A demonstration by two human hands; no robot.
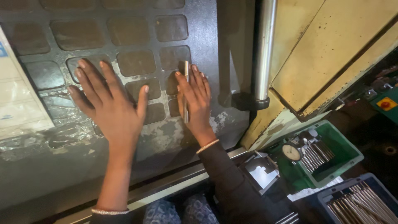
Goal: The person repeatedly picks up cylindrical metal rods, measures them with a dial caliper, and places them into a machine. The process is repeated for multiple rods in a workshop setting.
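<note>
My left hand (110, 101) lies flat with fingers spread on a dark grey metal plate (166, 132) that has a grid of raised rounded squares. My right hand (195, 101) rests on the same plate further right, pressing a thin steel rod (186, 89) that runs lengthwise along the fingers. The rod lies over two of the raised squares. A thin bracelet shows at each wrist, and a dark sleeve covers my right forearm.
A shiny steel column (264, 49) and a cream-painted machine body (331, 54) stand right of the plate. A green tray (327, 159) holds a dial gauge (291, 152) and metal pins. A blue tray (360, 201) holds several rods. A plastic-covered paper sheet (18, 99) lies at left.
</note>
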